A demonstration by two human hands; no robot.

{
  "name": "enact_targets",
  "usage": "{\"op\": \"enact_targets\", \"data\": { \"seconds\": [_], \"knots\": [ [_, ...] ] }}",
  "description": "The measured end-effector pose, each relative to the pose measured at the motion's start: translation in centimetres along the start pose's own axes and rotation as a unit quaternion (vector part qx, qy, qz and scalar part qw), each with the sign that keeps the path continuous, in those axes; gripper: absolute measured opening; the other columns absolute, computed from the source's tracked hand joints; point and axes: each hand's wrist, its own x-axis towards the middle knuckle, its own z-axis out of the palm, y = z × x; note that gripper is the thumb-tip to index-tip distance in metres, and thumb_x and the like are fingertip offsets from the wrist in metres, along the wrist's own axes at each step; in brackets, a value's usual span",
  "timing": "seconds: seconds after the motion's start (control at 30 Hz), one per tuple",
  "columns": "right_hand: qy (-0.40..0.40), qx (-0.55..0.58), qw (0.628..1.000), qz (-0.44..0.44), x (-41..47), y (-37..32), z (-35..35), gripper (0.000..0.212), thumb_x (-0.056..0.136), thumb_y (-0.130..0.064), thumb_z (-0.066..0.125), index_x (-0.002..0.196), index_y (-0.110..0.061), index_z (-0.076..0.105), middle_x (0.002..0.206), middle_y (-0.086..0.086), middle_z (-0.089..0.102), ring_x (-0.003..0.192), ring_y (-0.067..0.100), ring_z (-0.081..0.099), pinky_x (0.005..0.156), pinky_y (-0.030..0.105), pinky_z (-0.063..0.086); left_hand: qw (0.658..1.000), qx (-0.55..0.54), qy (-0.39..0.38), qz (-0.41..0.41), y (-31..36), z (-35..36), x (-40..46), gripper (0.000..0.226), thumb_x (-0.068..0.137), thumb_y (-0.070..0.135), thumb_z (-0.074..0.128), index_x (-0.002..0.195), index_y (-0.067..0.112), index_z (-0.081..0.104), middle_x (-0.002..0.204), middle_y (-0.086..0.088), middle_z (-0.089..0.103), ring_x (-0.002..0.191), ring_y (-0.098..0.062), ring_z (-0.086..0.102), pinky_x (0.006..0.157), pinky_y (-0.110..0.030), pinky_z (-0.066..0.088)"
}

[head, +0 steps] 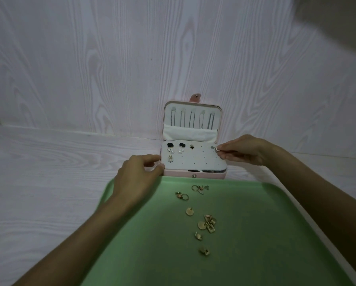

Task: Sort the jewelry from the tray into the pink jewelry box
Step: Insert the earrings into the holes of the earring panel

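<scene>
The pink jewelry box (pixel 193 175) stands open against the wall, its lid upright with several chains hanging inside. A white earring panel (pixel 201 161) lies across its base, with a few earrings pinned along the top left. My left hand (pixel 137 176) grips the box's front left corner. My right hand (pixel 242 150) pinches a small pale earring (pixel 216 149) at the panel's upper right corner. Several gold earrings (pixel 206 223) lie scattered on the green tray (pixel 255 234) in front of the box.
The tray sits on a pale wood-grain surface (pixel 38 182), its far edge touching the box. A wall (pixel 111 58) of the same pale grain rises right behind the box.
</scene>
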Motion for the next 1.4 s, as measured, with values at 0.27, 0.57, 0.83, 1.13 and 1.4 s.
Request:
{"op": "enact_targets", "data": {
  "seconds": [0.27,0.57,0.83,1.13,1.4],
  "knots": [
    [-0.009,-0.069,0.997,0.029,0.2,-0.9,-0.1,0.022,0.08,-0.013,0.072,0.093,0.004,0.067,0.063,0.006,0.067,0.047,0.006,0.06,0.052,0.015,0.054,1.0,-0.009,0.002,0.003,-0.4,0.2,0.3,0.033,0.087,0.038,0.06,0.119,0.029,0.065,0.115,0.006,0.068,0.108,-0.013,0.06,0.086,-0.026,0.036],
    [-0.016,-0.105,0.994,0.036,0.4,-1.1,0.1,0.014,0.081,-0.012,0.071,0.082,0.001,0.066,0.062,0.005,0.064,0.046,0.007,0.057,0.051,0.016,0.053,1.0,-0.017,0.004,0.004,-0.6,0.4,0.5,0.033,0.087,0.038,0.061,0.118,0.028,0.065,0.111,0.007,0.069,0.101,-0.01,0.061,0.085,-0.025,0.037],
    [-0.017,-0.18,0.983,0.003,0.1,-1.4,0.9,0.021,0.083,-0.025,0.07,0.072,-0.009,0.062,0.059,0.0,0.054,0.05,0.007,0.043,0.039,0.013,0.04,1.0,-0.012,0.003,0.006,-0.6,0.2,0.4,0.032,0.086,0.039,0.061,0.117,0.03,0.066,0.11,0.009,0.069,0.102,-0.009,0.061,0.085,-0.026,0.039],
    [-0.031,-0.233,0.972,-0.027,-0.1,-1.5,1.9,0.033,0.084,-0.025,0.069,0.06,-0.012,0.052,0.044,-0.004,0.043,0.035,0.005,0.028,0.035,0.014,0.023,1.0,-0.015,-0.005,0.004,-0.7,0.3,0.5,0.033,0.086,0.041,0.061,0.117,0.031,0.065,0.107,0.009,0.07,0.1,-0.01,0.063,0.087,-0.029,0.044],
    [-0.018,-0.245,0.969,-0.024,0.0,-2.0,2.5,0.03,0.085,-0.022,0.069,0.062,-0.012,0.052,0.046,-0.002,0.042,0.033,0.005,0.03,0.035,0.014,0.024,1.0,-0.017,-0.005,0.006,-0.6,0.2,0.3,0.032,0.087,0.039,0.06,0.118,0.03,0.065,0.108,0.009,0.069,0.099,-0.009,0.062,0.085,-0.026,0.042]
  ]
}}
